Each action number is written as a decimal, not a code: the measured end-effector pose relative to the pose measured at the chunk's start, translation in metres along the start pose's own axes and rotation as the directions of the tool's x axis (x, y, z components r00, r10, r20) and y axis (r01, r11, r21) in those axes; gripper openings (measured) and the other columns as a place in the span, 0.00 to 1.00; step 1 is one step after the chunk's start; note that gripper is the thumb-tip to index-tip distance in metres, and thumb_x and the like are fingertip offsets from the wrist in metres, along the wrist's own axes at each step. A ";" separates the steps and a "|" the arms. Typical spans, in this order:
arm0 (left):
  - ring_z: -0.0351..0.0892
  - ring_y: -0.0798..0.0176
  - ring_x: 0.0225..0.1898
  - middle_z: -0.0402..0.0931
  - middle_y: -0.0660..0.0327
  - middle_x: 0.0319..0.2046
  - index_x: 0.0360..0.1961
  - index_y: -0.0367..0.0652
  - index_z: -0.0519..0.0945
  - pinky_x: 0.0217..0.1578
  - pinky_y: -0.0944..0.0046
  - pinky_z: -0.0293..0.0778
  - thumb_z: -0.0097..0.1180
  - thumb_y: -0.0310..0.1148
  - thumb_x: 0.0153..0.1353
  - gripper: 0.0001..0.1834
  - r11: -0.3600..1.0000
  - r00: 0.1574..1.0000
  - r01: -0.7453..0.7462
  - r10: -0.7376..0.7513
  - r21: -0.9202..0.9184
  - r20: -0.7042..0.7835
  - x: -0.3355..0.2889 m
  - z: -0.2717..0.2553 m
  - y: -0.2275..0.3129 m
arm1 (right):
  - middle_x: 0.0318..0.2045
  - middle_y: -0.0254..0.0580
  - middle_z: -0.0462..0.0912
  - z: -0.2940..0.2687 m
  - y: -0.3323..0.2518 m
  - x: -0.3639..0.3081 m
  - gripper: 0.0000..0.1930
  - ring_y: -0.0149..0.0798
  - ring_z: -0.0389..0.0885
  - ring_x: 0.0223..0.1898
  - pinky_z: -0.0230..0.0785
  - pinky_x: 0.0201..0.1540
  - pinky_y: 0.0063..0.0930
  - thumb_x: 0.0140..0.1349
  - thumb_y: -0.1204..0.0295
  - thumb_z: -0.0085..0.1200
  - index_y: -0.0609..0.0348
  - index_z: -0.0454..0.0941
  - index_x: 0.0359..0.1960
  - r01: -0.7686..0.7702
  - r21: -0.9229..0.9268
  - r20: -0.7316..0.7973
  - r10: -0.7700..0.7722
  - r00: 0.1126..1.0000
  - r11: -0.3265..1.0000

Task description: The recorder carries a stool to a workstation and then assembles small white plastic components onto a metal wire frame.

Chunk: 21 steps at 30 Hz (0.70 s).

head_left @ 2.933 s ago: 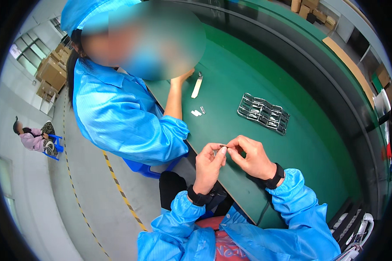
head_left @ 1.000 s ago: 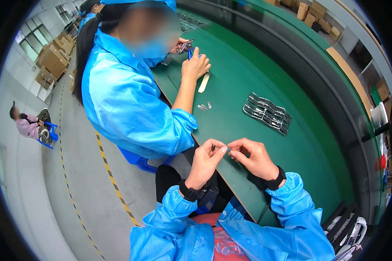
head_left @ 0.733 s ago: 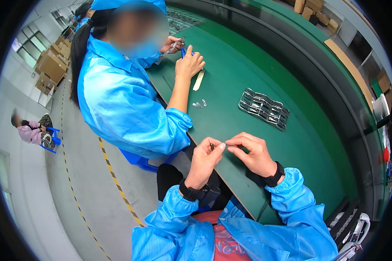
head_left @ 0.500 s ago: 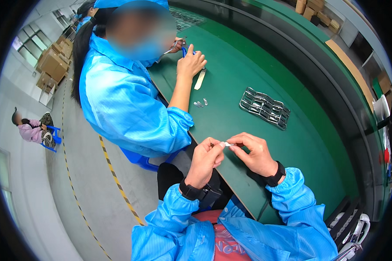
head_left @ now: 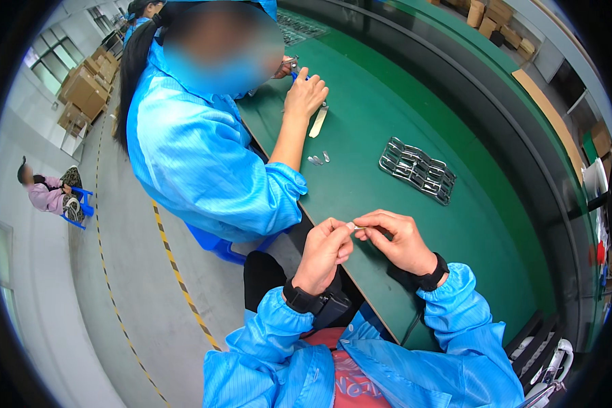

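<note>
Small, slim whitish piece [head_left: 359, 228], just below frame centre (material unclear): bare left hand [head_left: 323, 255] and bare right hand [head_left: 402, 243] pinch it, fingers closed!

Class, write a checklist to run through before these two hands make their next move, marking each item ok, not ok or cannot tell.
1. Left hand has its fingertips on the small piece: ok.
2. Right hand pinches the same piece between thumb and fingers: ok.
3. Small piece is fully visible for inspection: not ok; fingers cover part of it.
4. Small piece is free of defects: cannot tell; too small.
5. Dark gridded frame rests on the green table, apart from both hands: ok.
6. Co-worker's hand is apart from the person's own hands: ok.
</note>
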State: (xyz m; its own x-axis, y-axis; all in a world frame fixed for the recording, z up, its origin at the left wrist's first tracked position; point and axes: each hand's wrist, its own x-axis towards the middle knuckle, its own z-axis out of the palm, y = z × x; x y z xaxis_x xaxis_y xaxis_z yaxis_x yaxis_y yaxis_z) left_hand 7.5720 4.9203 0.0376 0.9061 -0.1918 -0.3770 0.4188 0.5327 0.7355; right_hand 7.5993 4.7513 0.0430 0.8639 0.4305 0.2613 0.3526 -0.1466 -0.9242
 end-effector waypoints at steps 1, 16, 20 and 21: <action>0.59 0.76 0.18 0.59 0.71 0.18 0.26 0.45 0.66 0.17 0.75 0.52 0.51 0.30 0.64 0.10 1.000 1.000 0.008 -0.008 -0.004 -0.005 0.000 0.000 0.001 | 0.35 0.42 0.82 0.000 0.000 0.000 0.10 0.34 0.82 0.34 0.74 0.35 0.27 0.58 0.81 0.55 0.63 0.79 0.42 -0.014 0.025 -0.005 0.014 1.000 1.000; 0.66 0.67 0.32 0.66 0.65 0.31 0.49 0.33 0.70 0.31 0.69 0.64 0.39 0.32 0.70 0.14 0.985 0.982 0.024 0.008 -0.170 0.191 0.006 -0.019 -0.012 | 0.33 0.44 0.83 -0.016 0.016 0.009 0.09 0.31 0.83 0.37 0.76 0.40 0.22 0.65 0.78 0.49 0.71 0.78 0.43 -0.327 0.184 0.011 0.331 0.944 0.927; 0.75 0.62 0.38 0.73 0.58 0.37 0.52 0.31 0.68 0.37 0.67 0.71 0.38 0.31 0.70 0.16 0.997 0.975 0.044 -0.027 -0.071 0.220 0.008 -0.028 -0.009 | 0.32 0.45 0.84 -0.023 0.030 0.023 0.07 0.33 0.84 0.34 0.76 0.37 0.25 0.62 0.76 0.52 0.69 0.79 0.38 -0.383 0.157 -0.018 0.390 0.920 0.910; 0.75 0.62 0.38 0.73 0.58 0.37 0.52 0.31 0.68 0.37 0.67 0.71 0.38 0.31 0.70 0.16 0.997 0.975 0.037 -0.021 -0.070 0.221 0.008 -0.026 -0.007 | 0.32 0.45 0.84 -0.026 0.030 0.029 0.07 0.33 0.84 0.34 0.76 0.37 0.25 0.62 0.76 0.52 0.69 0.79 0.38 -0.377 0.156 -0.017 0.384 0.923 0.913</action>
State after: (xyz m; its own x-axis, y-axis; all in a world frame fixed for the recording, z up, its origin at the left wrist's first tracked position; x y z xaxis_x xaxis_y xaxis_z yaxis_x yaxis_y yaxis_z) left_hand 7.5746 4.9368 0.0146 0.8879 -0.3803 -0.2588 0.4472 0.5816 0.6796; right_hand 7.6443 4.7364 0.0297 0.9392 0.3256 -0.1093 -0.0601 -0.1576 -0.9857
